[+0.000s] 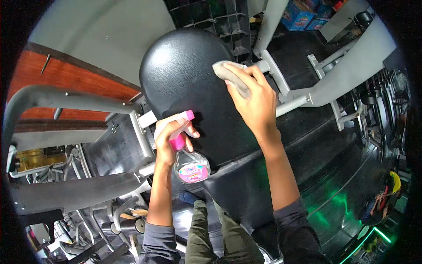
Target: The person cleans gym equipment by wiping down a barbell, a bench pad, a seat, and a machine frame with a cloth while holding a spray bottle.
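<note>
My left hand (166, 138) is wrapped round the neck and trigger of a clear spray bottle (192, 167) with a pink and white spray head and a pink label. The nozzle points over a black padded backrest (184, 66). In my right hand (255, 101) is a folded light-grey cloth (233, 79), pinched between thumb and fingers at the right edge of the pad. Light glares off the pad's upper left. Below it, the black seat pad (237, 185) is partly behind the bottle.
Grey frame tubes (70, 97) flank the pad on the left, with another thick grey arm (351, 66) on the right. Dumbbells (373, 97) stand on a rack at far right. A person (389, 189) is in the lower right distance. Blue boxes (299, 15) sit at the top.
</note>
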